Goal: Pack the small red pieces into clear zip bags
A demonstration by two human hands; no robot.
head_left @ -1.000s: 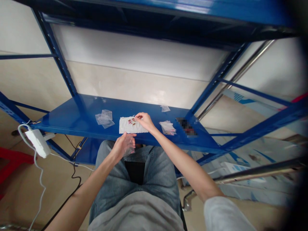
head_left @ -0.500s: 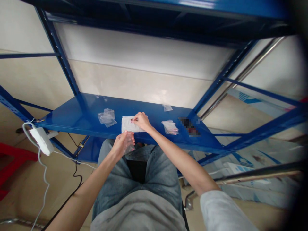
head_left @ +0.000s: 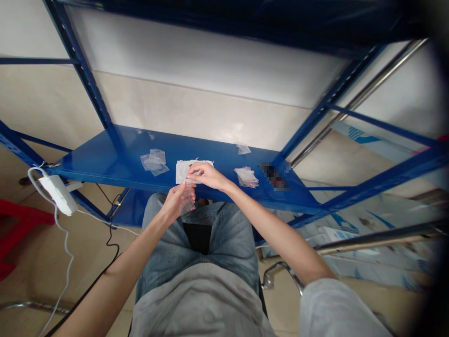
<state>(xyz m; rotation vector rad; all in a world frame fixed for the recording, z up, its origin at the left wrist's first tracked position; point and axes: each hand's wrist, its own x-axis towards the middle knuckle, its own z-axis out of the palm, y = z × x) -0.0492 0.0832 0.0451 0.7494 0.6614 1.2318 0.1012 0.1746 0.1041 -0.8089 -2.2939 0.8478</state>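
My left hand is closed around a small clear plastic bag, just off the front edge of the blue shelf. Close above it, my right hand has its thumb and fingers pinched together near the top of that bag; what they hold is too small to make out. Beneath the right hand lies a white cloth-like pad, partly covered by it. A small dark spot shows on the pad by the fingers.
On the blue shelf, loose clear bags lie left and one more bag at the back. Filled-looking packets are stacked right, beside a blurred dark item. A white power strip hangs at the left.
My right hand has come from over the white pad toward the front, closer to the bag in my left hand. The left hand keeps its hold. The view has tilted slightly.
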